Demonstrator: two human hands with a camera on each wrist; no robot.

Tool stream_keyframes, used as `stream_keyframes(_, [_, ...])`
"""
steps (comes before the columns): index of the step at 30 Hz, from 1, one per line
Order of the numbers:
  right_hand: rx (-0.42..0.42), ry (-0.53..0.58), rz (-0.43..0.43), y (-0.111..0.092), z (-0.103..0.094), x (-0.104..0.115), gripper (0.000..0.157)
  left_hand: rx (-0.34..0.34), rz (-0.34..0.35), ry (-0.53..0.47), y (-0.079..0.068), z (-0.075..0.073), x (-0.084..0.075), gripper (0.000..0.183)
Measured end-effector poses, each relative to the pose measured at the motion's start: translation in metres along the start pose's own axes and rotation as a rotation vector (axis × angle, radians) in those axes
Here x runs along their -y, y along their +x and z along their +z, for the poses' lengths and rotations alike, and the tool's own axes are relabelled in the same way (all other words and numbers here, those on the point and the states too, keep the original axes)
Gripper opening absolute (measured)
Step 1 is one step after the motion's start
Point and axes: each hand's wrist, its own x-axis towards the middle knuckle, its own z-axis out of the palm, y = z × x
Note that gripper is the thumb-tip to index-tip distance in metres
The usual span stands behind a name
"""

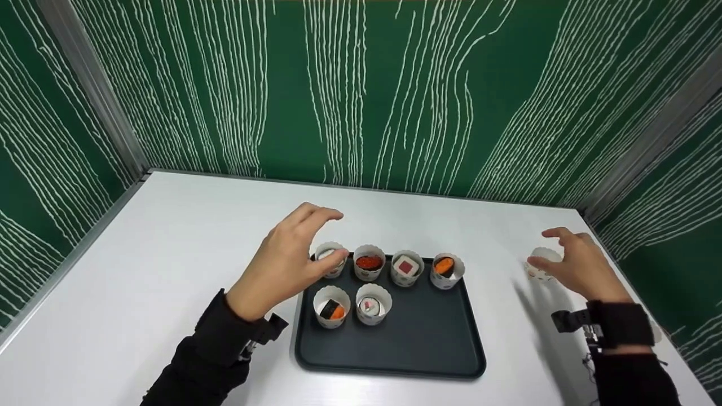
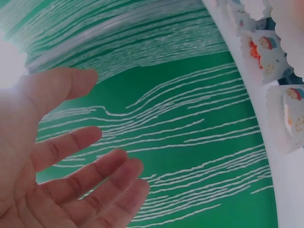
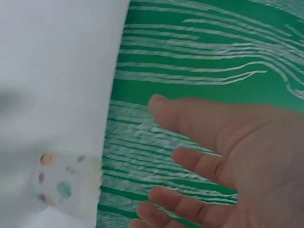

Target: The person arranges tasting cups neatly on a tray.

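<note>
My left hand (image 1: 290, 256) hovers over the back left of a dark tray (image 1: 423, 344), thumb and fingers spread apart with nothing between them. Partly behind its thumb is a paper cup (image 1: 334, 270) whose contents I cannot make out. Over the right side of the table is my right hand (image 1: 586, 268), its palm bare in the right wrist view and its fingers loosely bent. A separate paper cup (image 3: 66, 185) with a printed pattern stands below and beside that hand, apart from it in the right wrist view. Whether that cup holds anything is hidden.
On the tray, more paper cups hold sushi pieces: red-topped (image 1: 369, 263), white with a red square (image 1: 405, 266), orange and black (image 1: 444, 267), another orange and black (image 1: 333, 310), and a round white roll (image 1: 370, 306). Green white-streaked walls (image 1: 383, 113) border the white table (image 1: 186, 242).
</note>
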Motion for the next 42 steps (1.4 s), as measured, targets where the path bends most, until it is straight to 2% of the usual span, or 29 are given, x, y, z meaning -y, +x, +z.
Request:
stream_keyframes(5, [0.104, -0.053, 0.068, 0.012, 0.000, -0.018, 0.079, 0.016, 0.001, -0.011, -0.001, 0.002, 0.000, 0.048])
stream_keyframes(12, [0.211, -0.057, 0.128, 0.023, 0.006, -0.031, 0.090, 0.024, 0.002, -0.004, -0.005, 0.006, 0.001, 0.049])
stream_keyframes(19, [0.255, -0.049, 0.155, 0.026, 0.014, -0.038, 0.086, 0.047, -0.006, -0.007, -0.005, 0.009, 0.000, 0.049])
stream_keyframes(26, [0.237, -0.010, 0.184, 0.022, 0.014, -0.037, 0.080, 0.073, 0.019, 0.010, 0.000, 0.015, -0.002, 0.049])
stream_keyframes(32, [0.173, 0.003, 0.120, 0.019, 0.011, -0.027, 0.079, 0.073, 0.024, 0.008, 0.001, 0.016, -0.002, 0.048])
stream_keyframes(42, [0.088, 0.033, 0.039, 0.013, 0.012, 0.007, 0.080, 0.094, 0.020, 0.007, -0.001, 0.016, -0.002, 0.049])
